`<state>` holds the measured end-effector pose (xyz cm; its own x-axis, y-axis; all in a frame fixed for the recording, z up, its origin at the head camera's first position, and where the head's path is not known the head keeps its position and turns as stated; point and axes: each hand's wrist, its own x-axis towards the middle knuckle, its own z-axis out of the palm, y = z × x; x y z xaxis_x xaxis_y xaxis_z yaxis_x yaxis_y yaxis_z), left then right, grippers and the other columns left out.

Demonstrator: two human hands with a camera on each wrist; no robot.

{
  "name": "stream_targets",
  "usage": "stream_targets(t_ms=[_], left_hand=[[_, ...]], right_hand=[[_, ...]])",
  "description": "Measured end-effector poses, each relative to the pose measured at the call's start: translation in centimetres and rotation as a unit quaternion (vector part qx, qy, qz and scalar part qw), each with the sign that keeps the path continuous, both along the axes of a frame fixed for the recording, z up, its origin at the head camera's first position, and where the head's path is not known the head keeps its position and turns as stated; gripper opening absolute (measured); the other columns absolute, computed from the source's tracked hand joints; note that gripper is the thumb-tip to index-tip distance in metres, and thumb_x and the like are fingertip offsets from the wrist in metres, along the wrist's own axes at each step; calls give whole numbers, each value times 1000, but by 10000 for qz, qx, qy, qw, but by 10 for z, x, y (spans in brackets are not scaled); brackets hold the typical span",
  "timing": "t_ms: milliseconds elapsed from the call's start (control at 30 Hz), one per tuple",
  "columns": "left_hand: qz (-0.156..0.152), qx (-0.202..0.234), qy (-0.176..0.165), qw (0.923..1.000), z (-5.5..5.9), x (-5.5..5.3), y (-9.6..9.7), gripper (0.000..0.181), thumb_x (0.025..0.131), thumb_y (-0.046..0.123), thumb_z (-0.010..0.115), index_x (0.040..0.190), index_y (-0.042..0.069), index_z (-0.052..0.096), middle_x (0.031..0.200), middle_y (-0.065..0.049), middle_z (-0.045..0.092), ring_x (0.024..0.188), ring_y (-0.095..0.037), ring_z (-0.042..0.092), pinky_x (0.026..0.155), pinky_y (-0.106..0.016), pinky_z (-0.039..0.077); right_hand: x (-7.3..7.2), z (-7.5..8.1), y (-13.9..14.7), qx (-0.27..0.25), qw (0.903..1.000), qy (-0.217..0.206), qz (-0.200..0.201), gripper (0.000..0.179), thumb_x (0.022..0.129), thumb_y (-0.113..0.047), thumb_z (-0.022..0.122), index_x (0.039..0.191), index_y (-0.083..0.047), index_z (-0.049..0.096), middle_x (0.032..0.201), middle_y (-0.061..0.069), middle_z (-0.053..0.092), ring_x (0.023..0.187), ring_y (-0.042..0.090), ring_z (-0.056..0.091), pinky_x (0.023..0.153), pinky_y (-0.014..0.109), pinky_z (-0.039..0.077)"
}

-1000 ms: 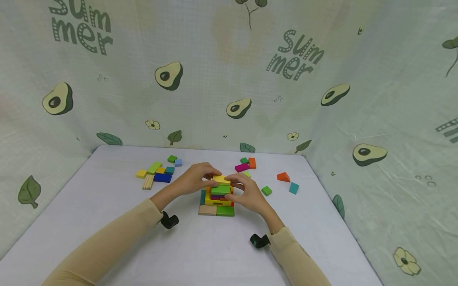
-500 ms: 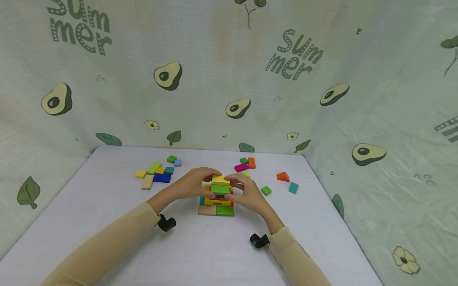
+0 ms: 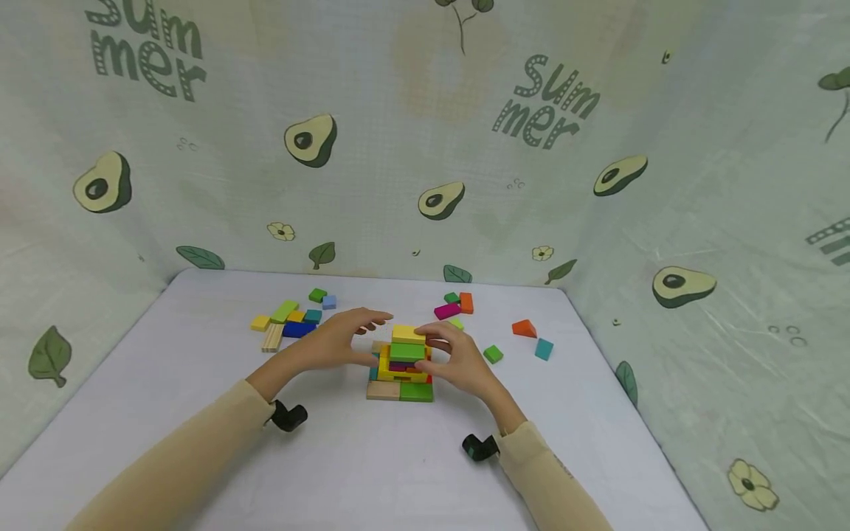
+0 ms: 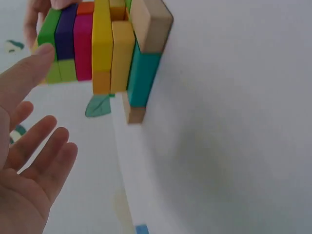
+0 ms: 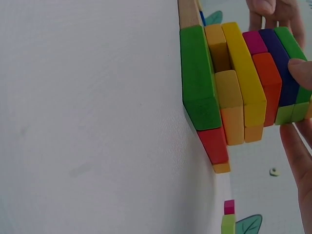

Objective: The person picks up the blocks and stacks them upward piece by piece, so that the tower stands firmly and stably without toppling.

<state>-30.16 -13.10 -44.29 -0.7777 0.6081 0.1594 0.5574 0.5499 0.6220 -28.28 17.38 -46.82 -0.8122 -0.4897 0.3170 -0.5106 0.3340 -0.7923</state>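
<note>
A stepped tower of coloured wooden blocks (image 3: 407, 352) stands on the table in the head view, with a yellow block (image 3: 408, 335) on top. My right hand (image 3: 465, 361) holds its upper part at the right side. In the right wrist view, the thumb (image 5: 301, 70) lies against the purple block (image 5: 282, 68) and green block (image 5: 287, 46), with other fingers behind. My left hand (image 3: 335, 339) is to the tower's left, thumb and fingers spread, holding nothing. In the left wrist view, its thumb (image 4: 29, 73) overlaps the tower's edge; whether it touches cannot be told.
Loose blocks lie at the back left, among them a dark blue block (image 3: 299, 330) and a ridged wooden piece (image 3: 271, 338). Behind and right of the tower are a magenta block (image 3: 448, 311), an orange wedge (image 3: 524, 328) and a teal block (image 3: 544, 349). Printed cloth surrounds the table.
My left hand has let go of the tower and drawn away left, its fingers spreading. My right hand stays at the tower's right side. The yellow block remains on top.
</note>
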Motion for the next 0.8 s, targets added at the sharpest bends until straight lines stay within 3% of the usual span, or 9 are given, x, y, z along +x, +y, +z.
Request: stream_targets(t_ms=[100, 233, 333, 567, 800], left_hand=[[391, -62, 144, 9991, -4, -4, -34, 73, 91, 23, 88, 155, 18, 54, 150, -14, 59, 131, -39, 60, 108, -58, 53], [1015, -564, 486, 9920, -16, -13, -78, 65, 92, 20, 86, 151, 13, 59, 149, -17, 59, 135, -43, 56, 108, -64, 50], [1244, -912, 558, 9865, -26, -18, -101, 61, 92, 19, 85, 148, 10, 61, 149, -23, 57, 139, -48, 51, 110, -68, 45], [1273, -1204, 521, 9832, -35, -19, -119, 46, 93, 17, 83, 136, 5, 70, 139, -26, 60, 132, -50, 53, 108, -67, 47], [962, -1215, 394, 9871, -30, -15, -118, 39, 92, 10, 82, 130, 6, 73, 122, -13, 71, 117, -35, 64, 103, -59, 54]], right_hand=[[0, 1, -1, 54, 10000, 47, -32, 53, 90, -7, 85, 138, -16, 64, 139, 2, 61, 132, 23, 62, 109, 49, 53], [0, 2, -1, 54, 9999, 80, -62, 52, 91, -7, 85, 137, -17, 65, 138, 1, 61, 131, 22, 62, 109, 47, 54], [1, 2, 1, 17, 9999, 85, -59, 51, 91, -7, 85, 137, -16, 65, 138, 2, 61, 131, 23, 62, 108, 50, 53], [1, 0, 2, -8, 9999, -39, -113, 52, 90, -6, 85, 136, -19, 65, 138, -2, 61, 132, 20, 62, 109, 51, 53], [0, -2, 0, -1, 10000, -21, -76, 52, 91, -7, 85, 137, -18, 65, 138, 0, 61, 131, 21, 62, 109, 50, 53]])
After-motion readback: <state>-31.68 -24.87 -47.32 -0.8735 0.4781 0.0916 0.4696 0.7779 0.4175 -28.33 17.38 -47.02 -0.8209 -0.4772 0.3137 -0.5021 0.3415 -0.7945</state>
